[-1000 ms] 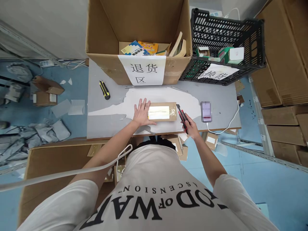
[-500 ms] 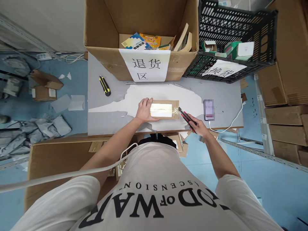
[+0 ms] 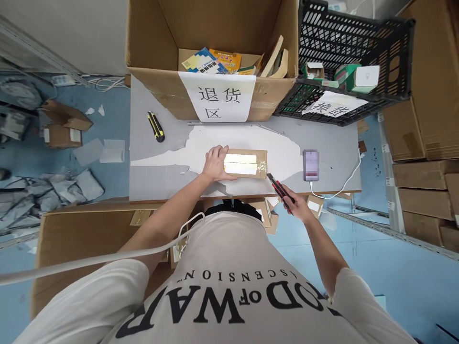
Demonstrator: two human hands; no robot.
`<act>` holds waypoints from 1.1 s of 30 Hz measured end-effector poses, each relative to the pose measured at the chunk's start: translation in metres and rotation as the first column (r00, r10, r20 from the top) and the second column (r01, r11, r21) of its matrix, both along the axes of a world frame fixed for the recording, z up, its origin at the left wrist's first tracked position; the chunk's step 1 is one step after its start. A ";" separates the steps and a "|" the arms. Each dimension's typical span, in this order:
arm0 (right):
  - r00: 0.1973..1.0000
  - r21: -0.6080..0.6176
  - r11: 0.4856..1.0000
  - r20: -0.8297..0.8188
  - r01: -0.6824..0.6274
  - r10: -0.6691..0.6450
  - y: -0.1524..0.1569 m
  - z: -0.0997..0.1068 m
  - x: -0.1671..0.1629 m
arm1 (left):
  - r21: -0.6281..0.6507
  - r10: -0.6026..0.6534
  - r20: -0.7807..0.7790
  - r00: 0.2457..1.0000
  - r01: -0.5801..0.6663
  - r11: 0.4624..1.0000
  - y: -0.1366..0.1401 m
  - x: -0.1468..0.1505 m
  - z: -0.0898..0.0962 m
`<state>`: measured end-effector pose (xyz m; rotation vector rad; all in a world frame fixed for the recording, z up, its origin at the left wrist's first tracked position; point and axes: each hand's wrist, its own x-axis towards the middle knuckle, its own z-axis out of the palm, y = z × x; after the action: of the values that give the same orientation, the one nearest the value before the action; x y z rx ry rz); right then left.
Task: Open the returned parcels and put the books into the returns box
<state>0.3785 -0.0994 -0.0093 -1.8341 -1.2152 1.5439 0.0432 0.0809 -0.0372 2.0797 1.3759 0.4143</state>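
Note:
A small brown cardboard box with a white label and clear tape at its right end lies on a white patch of the table. My left hand grips its left end, with the thumb along the near side and fingers over the far side. In my right hand is a red and black utility knife, fingers wrapped round the handle. Its tip points up and left, just off the box's near right corner. Whether the blade is out is too small to tell.
A large carton holding books stands at the table's back, beside a black plastic crate with small boxes. A yellow and black utility knife lies at left. To the right is a phone on a white cable.
My right hand has drawn the utility knife down toward me and slightly right, from the box's right end to its near corner. My left hand keeps its hold on the box.

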 end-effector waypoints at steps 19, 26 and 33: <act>0.739 -0.038 0.787 -0.322 0.615 -0.593 0.047 -0.046 -0.100 | -0.690 0.529 0.368 0.764 -0.157 0.706 0.025 -0.037 -0.011; 0.653 0.012 0.746 -0.493 0.666 -0.575 0.103 -0.046 -0.075 | -0.699 0.655 0.458 0.601 -0.211 0.683 -0.014 -0.039 -0.002; 0.775 0.094 0.875 -0.514 0.476 -0.367 0.191 -0.030 -0.069 | -0.716 0.716 0.449 0.535 -0.265 0.646 -0.090 -0.024 -0.011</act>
<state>0.3093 0.0912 -0.0398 -1.3377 -0.6434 1.4148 0.0193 -0.0091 -0.0483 0.7841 1.3560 0.8283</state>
